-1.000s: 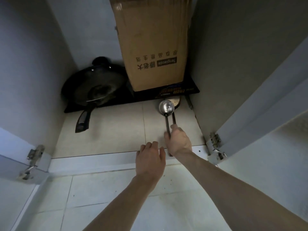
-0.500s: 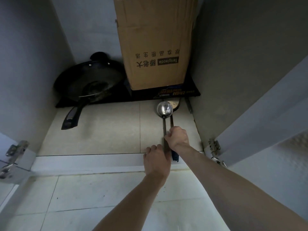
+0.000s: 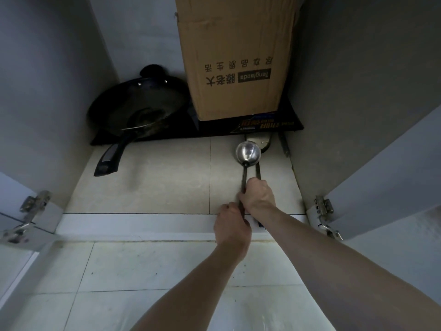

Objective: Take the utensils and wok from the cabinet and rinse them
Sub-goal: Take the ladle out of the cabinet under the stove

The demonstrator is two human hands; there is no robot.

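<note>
Gripping the dark handles of a shiny steel ladle (image 3: 247, 152) and a flat metal spatula (image 3: 261, 145) on the tiled cabinet floor (image 3: 167, 187), the right hand (image 3: 259, 195) curls around both, the left hand (image 3: 232, 225) closing on the ladle's handle end. A black long-handled wok (image 3: 139, 111) sits at back left beside a brown cardboard box (image 3: 235, 56).

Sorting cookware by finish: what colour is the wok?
Black, handle included; the wok shows best in the head view.

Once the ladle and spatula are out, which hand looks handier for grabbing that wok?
Probably the left hand. The wok lies at the cabinet's back left, its handle pointing toward the left side. The right hand grips the ladle and spatula handles on the right.
</note>
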